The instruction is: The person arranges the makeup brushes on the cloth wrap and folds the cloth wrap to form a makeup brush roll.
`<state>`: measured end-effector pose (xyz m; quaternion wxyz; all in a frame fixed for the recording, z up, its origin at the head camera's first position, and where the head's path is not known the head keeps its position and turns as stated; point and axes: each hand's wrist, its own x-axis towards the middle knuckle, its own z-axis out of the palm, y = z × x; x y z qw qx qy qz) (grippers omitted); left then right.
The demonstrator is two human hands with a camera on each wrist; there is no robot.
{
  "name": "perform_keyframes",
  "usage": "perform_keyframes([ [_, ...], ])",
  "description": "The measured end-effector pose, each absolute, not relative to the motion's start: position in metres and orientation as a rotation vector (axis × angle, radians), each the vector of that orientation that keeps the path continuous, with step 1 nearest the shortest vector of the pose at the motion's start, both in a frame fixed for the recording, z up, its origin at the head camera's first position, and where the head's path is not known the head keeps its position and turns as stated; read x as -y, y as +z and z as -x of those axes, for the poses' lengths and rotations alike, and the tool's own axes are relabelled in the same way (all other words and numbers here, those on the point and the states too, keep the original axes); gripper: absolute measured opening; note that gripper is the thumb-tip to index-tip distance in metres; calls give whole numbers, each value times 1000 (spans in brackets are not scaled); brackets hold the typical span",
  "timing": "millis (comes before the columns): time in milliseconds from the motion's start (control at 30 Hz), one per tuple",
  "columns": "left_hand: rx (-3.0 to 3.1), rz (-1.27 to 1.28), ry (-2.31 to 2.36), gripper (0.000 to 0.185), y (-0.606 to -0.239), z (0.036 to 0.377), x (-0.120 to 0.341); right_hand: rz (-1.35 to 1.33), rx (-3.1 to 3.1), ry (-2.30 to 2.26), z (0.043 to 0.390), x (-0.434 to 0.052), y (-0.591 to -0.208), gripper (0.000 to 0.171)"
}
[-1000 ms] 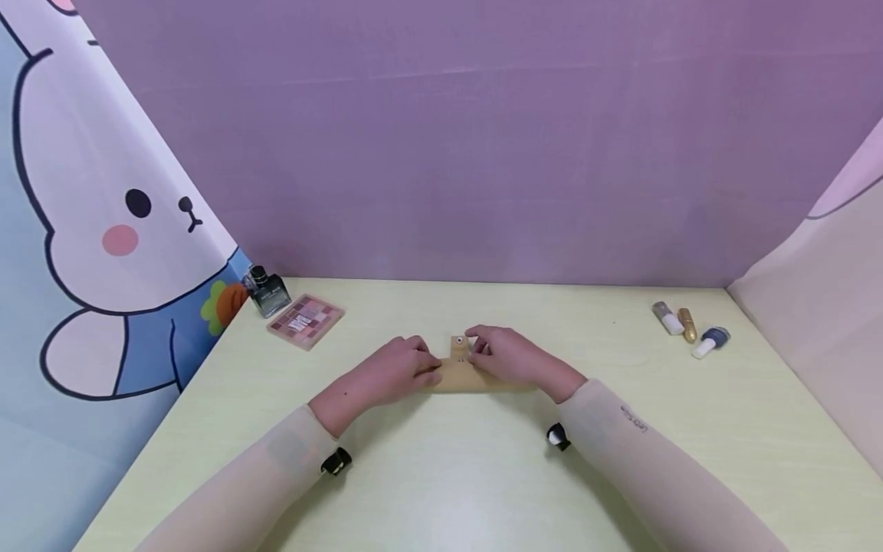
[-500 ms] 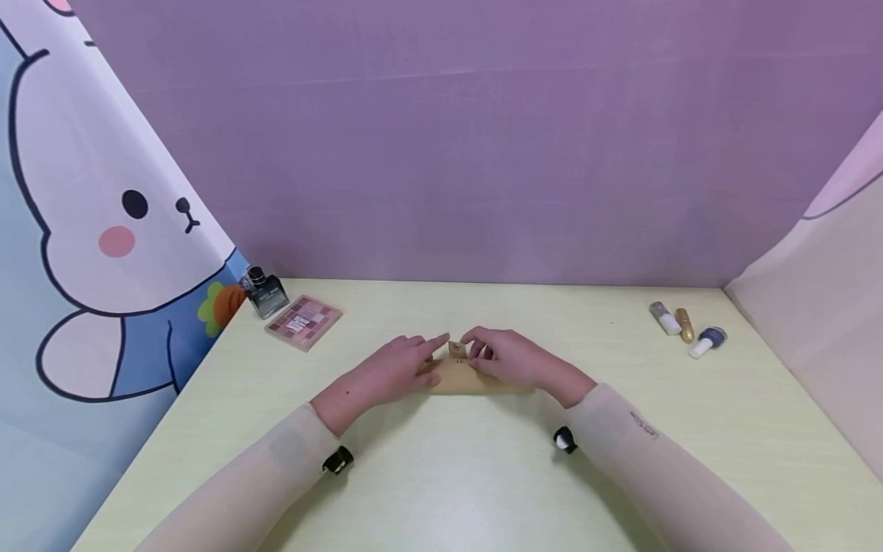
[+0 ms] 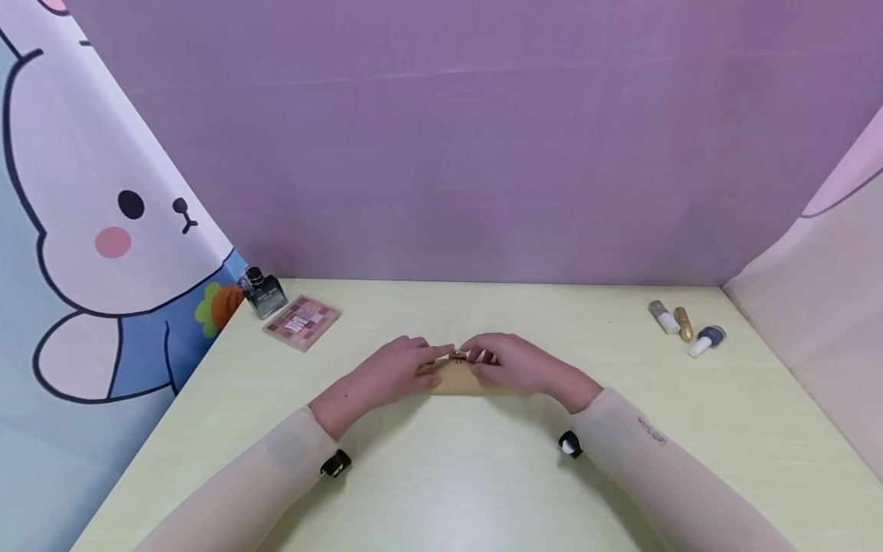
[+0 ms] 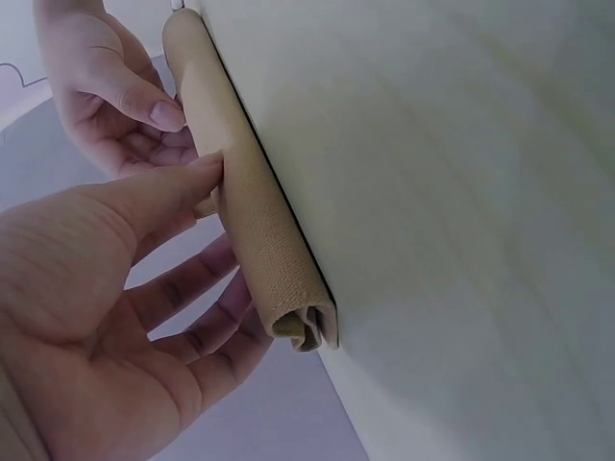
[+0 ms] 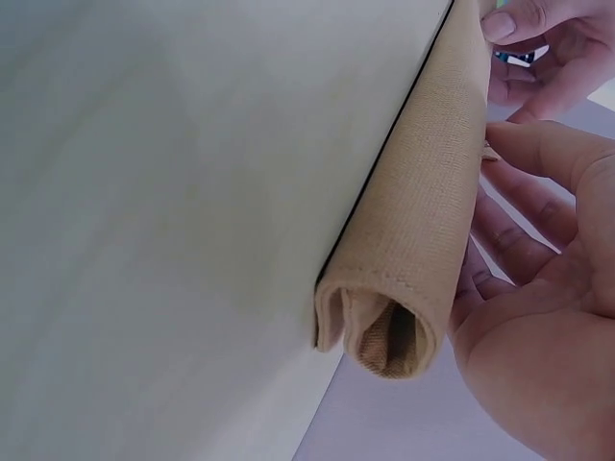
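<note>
A tan fabric roll-up pouch (image 3: 455, 381) lies rolled on the table, long side toward me. In both wrist views its open ends show the layers coiled inside. A short strap with a metal snap (image 3: 458, 355) bends over its far side at the middle. My left hand (image 3: 396, 372) holds the pouch left of the strap, thumb on the near side and fingers behind; its index finger reaches to the strap. My right hand (image 3: 517, 362) holds it on the right, index finger at the strap and thumb (image 5: 538, 149) on the roll by the tab.
A dark glass perfume bottle (image 3: 265, 294) and a pink eyeshadow palette (image 3: 302, 323) lie at the back left. At the back right are a grey-and-white small bottle (image 3: 664, 317), a gold tube (image 3: 684, 324) and a blue-capped white one (image 3: 707, 340). A purple cloth (image 3: 483, 153) hangs behind the table.
The strap stood up behind the roll with its snap showing; now it is folded down toward the roll. My left index finger has straightened out to the strap; the right fingertips lowered slightly.
</note>
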<state>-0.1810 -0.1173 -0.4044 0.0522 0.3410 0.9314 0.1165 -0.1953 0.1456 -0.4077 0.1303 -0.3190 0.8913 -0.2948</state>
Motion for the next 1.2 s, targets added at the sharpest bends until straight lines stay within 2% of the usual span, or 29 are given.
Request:
perform_keyframes([
  [700, -2839, -1188, 306, 46, -407, 177, 117, 1160, -2687, -675, 185, -148, -407, 35],
  [1200, -2817, -1084, 267, 40, -406, 176, 110, 1236, -2755, -482, 179, -143, -406, 39],
])
